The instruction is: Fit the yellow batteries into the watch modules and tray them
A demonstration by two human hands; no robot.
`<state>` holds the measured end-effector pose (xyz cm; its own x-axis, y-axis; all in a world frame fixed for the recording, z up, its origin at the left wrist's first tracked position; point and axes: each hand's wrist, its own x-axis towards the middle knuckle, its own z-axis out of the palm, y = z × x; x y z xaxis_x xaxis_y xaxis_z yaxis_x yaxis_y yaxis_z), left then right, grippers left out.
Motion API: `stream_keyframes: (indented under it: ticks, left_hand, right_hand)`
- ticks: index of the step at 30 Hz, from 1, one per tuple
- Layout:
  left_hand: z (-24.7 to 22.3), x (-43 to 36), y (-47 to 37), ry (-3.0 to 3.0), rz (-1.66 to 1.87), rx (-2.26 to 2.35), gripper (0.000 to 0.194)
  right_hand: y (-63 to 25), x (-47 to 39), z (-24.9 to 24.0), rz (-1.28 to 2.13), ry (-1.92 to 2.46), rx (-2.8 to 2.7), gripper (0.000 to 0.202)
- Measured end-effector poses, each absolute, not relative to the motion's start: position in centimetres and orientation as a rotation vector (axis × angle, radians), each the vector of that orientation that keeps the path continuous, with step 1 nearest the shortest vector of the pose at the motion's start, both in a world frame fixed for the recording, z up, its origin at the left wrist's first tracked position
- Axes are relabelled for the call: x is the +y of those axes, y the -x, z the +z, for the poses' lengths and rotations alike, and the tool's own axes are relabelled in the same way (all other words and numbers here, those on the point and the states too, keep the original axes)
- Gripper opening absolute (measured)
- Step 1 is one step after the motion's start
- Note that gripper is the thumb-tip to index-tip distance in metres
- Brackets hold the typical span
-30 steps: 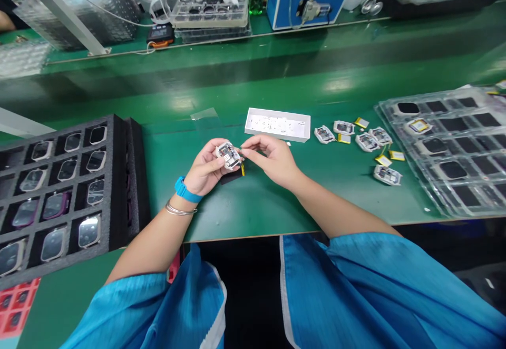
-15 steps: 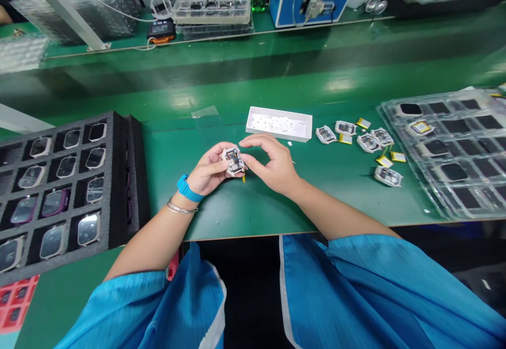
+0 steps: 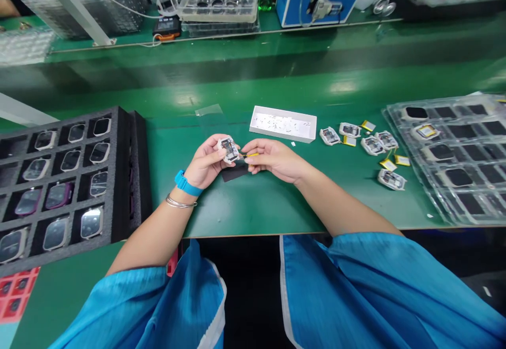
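My left hand (image 3: 208, 163) is closed round a white watch case (image 3: 228, 150), whose circuit board faces up. Close on its right, my right hand (image 3: 272, 160) pinches a small yellow-edged battery (image 3: 252, 155) between thumb and fingers. Thin leads seem to run from the battery to the case. Below the case shows a dark flat piece (image 3: 234, 174); whether it is attached, I cannot tell. Several more opened watch cases (image 3: 329, 136) lie to the right, with yellow batteries (image 3: 349, 141) beside them.
A shallow white box (image 3: 282, 124) with small bits inside stands beyond my hands, near a clear film (image 3: 209, 114). At left is a black foam tray (image 3: 118, 180) of watches; at right, stacked clear plastic trays (image 3: 415, 151). A blue machine (image 3: 292, 1) stands on the back shelf.
My right hand has moved down from the case's upper edge and now grips the battery beside it. The case has tilted in my left hand, and the dark flat piece has come into view below.
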<state>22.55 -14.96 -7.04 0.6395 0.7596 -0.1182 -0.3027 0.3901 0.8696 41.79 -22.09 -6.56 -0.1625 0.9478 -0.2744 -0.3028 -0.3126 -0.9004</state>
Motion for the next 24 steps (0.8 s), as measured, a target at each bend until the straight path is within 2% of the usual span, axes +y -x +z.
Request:
stream_keyframes:
  ticks: [6, 13, 19, 24]
  left_hand:
    - [-6.8, -15.3, -22.8, -0.924, 0.666, 0.586, 0.057]
    - [-6.9, -15.2, -22.8, -0.897, 0.582, 0.575, 0.055]
    - [-7.2, -15.4, -22.7, -0.891, 0.424, 0.504, 0.049]
    - [-7.4, -15.5, -22.7, -0.856, 0.371, 0.474, 0.052]
  right_hand:
    - [-42.4, -22.3, -5.5, 1.505, 1.027, -0.856, 0.032]
    - [-42.8, -22.5, -5.2, 1.553, 0.900, -0.911, 0.035]
    - [-41.9, -22.5, -5.7, 1.253, 1.014, -1.085, 0.034]
    - [-41.4, -22.7, -6.2, 1.008, 1.144, -1.236, 0.032]
